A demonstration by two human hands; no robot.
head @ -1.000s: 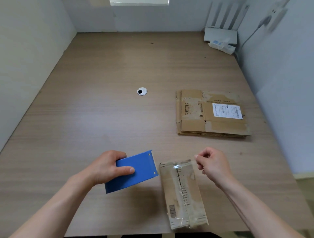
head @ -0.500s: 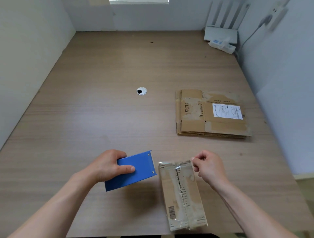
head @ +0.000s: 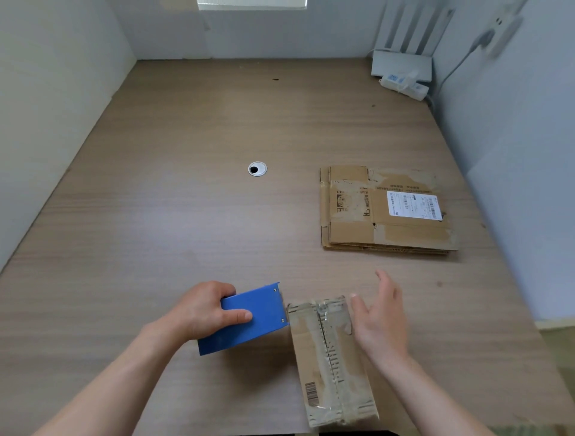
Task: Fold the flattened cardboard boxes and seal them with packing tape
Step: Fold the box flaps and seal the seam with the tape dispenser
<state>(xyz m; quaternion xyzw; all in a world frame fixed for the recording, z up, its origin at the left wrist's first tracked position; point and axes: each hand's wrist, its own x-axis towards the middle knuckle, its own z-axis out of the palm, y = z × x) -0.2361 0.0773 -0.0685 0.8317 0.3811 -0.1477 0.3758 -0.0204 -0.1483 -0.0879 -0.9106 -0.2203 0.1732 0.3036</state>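
One wooden desk (head: 186, 218), grey walls (head: 46, 93), flattened boxes (head: 385, 214)

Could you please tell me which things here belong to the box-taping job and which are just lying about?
Job: blue tape dispenser in the left hand; taped box by the right hand; stack of flattened cardboard boxes.
Lying about: router; power strip; cable grommet.

A counter (head: 186, 140) with pale wood grain fills the view, closed in by plain white walls (head: 46, 93) at its left, far and right edges. A bright window (head: 252, 3) shows above the far wall. A round cable grommet (head: 257, 169) sits near the counter's middle. In the far right corner stand a white router (head: 401, 63) and a power strip (head: 404, 84).
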